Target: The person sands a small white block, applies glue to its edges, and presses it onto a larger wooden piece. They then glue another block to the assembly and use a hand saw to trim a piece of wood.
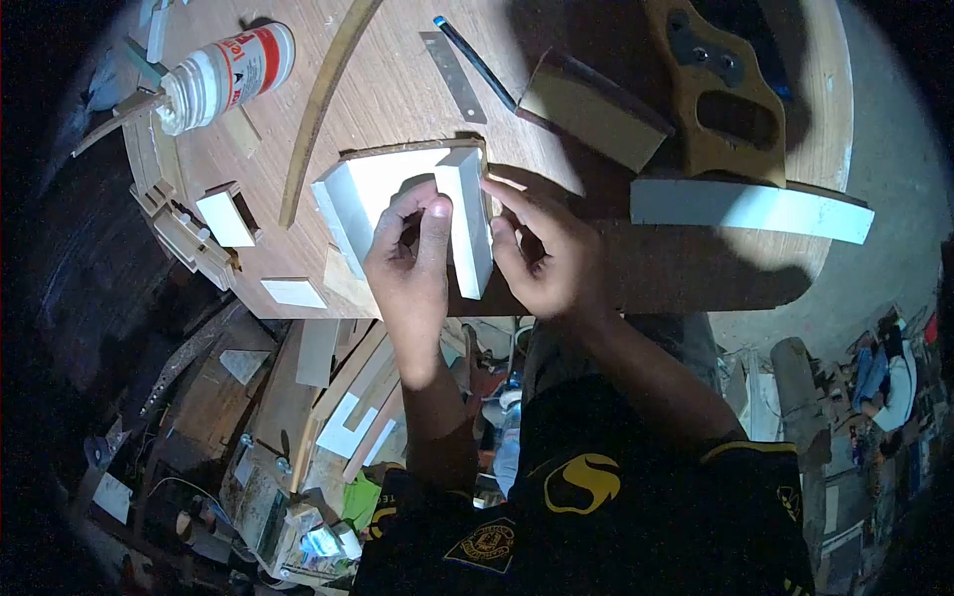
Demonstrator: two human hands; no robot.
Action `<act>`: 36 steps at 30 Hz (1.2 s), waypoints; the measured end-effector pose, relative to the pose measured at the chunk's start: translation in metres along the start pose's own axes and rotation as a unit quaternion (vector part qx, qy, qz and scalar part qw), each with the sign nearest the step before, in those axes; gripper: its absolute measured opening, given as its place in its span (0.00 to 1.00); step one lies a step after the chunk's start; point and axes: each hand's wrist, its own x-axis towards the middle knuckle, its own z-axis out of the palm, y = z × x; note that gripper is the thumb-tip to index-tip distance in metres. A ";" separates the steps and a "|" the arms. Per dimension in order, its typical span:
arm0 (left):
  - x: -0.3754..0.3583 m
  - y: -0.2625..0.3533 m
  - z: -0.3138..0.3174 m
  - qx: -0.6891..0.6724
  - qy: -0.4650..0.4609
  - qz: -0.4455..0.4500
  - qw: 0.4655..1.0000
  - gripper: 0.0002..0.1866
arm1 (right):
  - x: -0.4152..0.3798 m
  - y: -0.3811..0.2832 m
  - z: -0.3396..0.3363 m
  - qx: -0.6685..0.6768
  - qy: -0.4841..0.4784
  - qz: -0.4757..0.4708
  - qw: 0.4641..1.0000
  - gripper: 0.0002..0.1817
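Near the front edge of the round table lies a small white-faced wooden assembly with a raised left side (pixel 343 214) and a thin wooden back edge (pixel 412 150). A white-faced wooden strip (pixel 464 228) stands on its right side. My left hand (pixel 412 243) reaches inside the assembly, with thumb and fingers closed against the strip's left face. From the other side, my right hand (pixel 547 253) has its curled fingers and thumb at the strip's right edge. My left fingertips are partly hidden behind the thumb and strip.
A white glue bottle (pixel 234 74) lies at the upper left beside a long curved wooden strip (pixel 323 104). A metal ruler (pixel 454 79), pencil (pixel 475 62), wooden block (pixel 596 111), handsaw (pixel 730 94) and curved white-faced piece (pixel 750 209) are farther right. Small offcuts (pixel 229 217) lie left.
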 end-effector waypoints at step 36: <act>-0.114 -0.058 -0.043 0.047 0.141 -0.118 0.982 0.16 | -0.035 -0.056 -0.071 -0.407 -0.374 0.072 0.830 0.14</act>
